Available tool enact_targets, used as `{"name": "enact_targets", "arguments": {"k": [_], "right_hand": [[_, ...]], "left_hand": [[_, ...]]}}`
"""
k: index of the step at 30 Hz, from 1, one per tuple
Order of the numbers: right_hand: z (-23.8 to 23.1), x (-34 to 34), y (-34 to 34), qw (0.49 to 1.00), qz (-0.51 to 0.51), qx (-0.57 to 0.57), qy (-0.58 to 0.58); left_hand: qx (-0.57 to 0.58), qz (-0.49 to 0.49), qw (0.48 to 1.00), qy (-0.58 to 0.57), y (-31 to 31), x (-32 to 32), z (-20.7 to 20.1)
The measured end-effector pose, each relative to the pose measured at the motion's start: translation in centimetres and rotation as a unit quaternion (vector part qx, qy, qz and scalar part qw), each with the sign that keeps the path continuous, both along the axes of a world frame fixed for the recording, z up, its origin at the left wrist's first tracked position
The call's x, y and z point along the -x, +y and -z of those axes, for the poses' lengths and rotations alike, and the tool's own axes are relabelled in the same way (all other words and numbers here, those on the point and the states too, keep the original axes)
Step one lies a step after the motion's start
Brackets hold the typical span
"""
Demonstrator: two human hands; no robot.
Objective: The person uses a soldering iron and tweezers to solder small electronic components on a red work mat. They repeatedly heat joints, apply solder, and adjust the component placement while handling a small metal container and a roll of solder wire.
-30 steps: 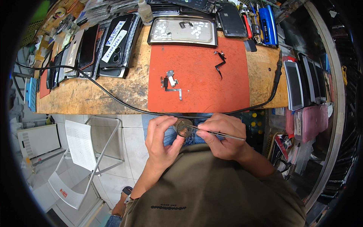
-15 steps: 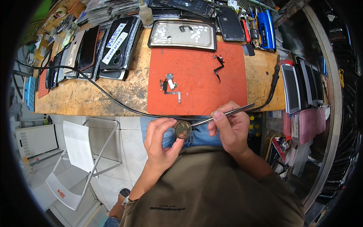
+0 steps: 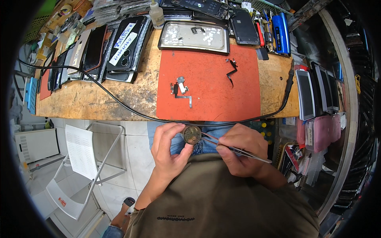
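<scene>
My left hand (image 3: pixel 168 148) grips a small round tin (image 3: pixel 192 135) by its rim, between thumb and fingers. Brownish, dark stuff shows inside the tin, too small to make out. In my right hand (image 3: pixel 244 150) is a pair of metal tweezers (image 3: pixel 254 156), pinched between thumb and fingers. Their two tips are apart and point left, close beside the tin's right edge. Both hands are above my lap, just in front of the bench edge. On the orange mat (image 3: pixel 214 95) lie a flex cable with small parts (image 3: pixel 181 90) and a black flex cable (image 3: pixel 231 72).
A black cord (image 3: pixel 119 104) sags along the bench's front edge to a black handle (image 3: pixel 290 79) at right. A tray of small white bits (image 3: pixel 194 36) stands behind the mat. Phones (image 3: pixel 123 49) are stacked at left. A white folding chair (image 3: pixel 81 152) stands on the floor.
My right hand has turned and dropped slightly. The tweezers now slope down to the right, and their tips have come away from the tin's inside. My left hand holds nearly still.
</scene>
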State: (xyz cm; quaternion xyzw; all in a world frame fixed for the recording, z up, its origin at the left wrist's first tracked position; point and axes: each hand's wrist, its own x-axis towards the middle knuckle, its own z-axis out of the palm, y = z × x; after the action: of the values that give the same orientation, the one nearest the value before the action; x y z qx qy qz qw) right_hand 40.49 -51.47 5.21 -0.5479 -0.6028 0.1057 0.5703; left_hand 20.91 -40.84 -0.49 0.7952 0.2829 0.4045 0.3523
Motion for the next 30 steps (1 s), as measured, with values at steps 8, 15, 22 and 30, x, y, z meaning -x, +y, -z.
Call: {"name": "enact_targets", "arguments": {"k": [8, 15, 22, 30], "right_hand": [[0.8, 0.4, 0.4, 1.000, 0.017, -0.020, -0.001], [0.8, 0.8, 0.2, 0.999, 0.028, -0.014, -0.014], [0.3, 1.9, 0.9, 0.999, 0.025, -0.019, -0.010], [-0.2, 4.8, 2.5, 0.998, -0.023, 0.011, -0.060]], "left_hand": [[-0.010, 0.008, 1.000, 0.025, -0.3, 0.3, -0.3], [-0.017, 0.001, 1.000, 0.010, -0.2, 0.2, -0.4], [-0.023, -0.010, 1.000, -0.002, 0.1, 1.4, -0.4], [-0.034, -0.043, 0.998, -0.029, 0.2, 4.6, 0.4]]}}
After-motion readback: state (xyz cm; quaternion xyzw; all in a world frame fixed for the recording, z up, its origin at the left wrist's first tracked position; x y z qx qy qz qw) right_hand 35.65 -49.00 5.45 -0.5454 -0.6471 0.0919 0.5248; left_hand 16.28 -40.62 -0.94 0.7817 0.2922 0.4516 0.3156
